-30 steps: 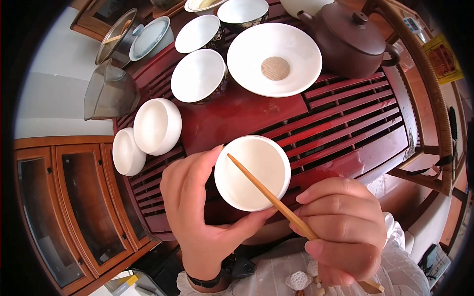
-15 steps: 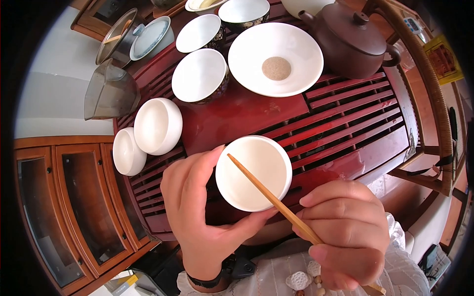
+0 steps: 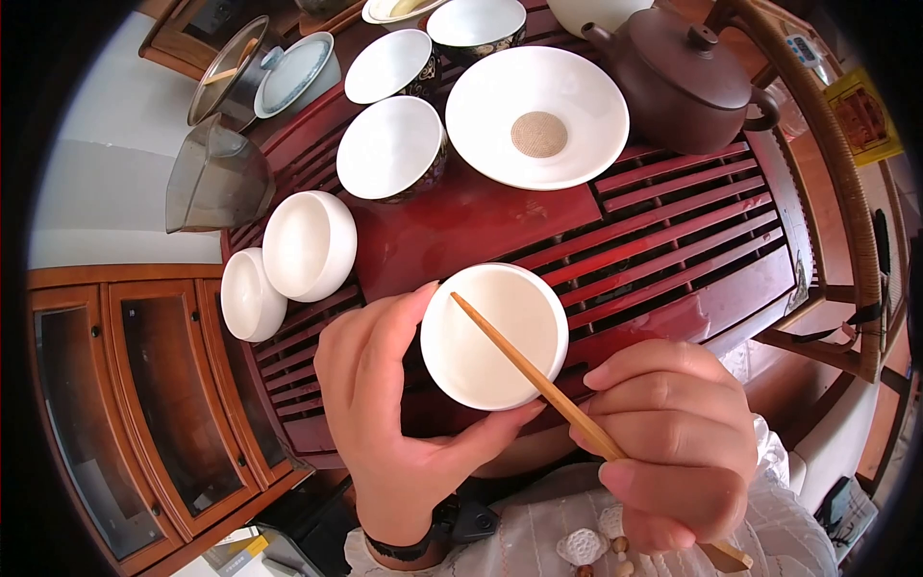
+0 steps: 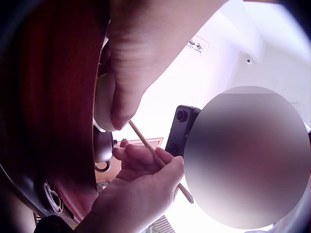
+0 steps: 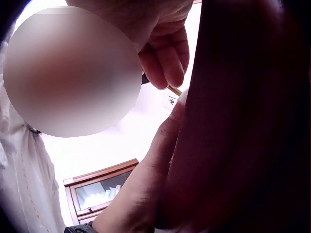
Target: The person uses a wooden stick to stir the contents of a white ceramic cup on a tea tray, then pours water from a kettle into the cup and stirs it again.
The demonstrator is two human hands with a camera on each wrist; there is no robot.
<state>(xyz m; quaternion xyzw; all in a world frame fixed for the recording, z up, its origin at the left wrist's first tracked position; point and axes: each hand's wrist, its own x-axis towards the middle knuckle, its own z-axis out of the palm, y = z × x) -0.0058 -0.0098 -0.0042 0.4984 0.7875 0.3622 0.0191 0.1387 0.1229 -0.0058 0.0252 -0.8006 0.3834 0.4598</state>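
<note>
My left hand (image 3: 385, 413) grips a small white cup (image 3: 524, 308) from its left side, thumb below and fingers along the far side. The cup's mouth faces the head camera, and I see its plain inside. A slim, tapered wooden stick (image 3: 577, 420) crosses the cup's mouth, its thin tip near the upper left rim. My right hand (image 3: 673, 433) pinches that stick near its thicker end, which pokes out below the palm. In the left wrist view, the cup (image 4: 103, 99) stands close by the edge of the dark red table, and the stick (image 4: 146, 141) slants away from it.
Two white cups (image 3: 310, 245) sit left on the slatted red tea tray (image 3: 452, 236). Behind are dark patterned cups (image 3: 389, 144), a wide white bowl (image 3: 586, 115), a brown teapot (image 3: 687, 82) and a glass pitcher (image 3: 216, 178). A rattan chair (image 3: 846, 202) stands right.
The stick's tip has shifted slightly up and to the right over the cup's mouth, with a small movement of my right hand. My left hand and the cup stay nearly where they were.
</note>
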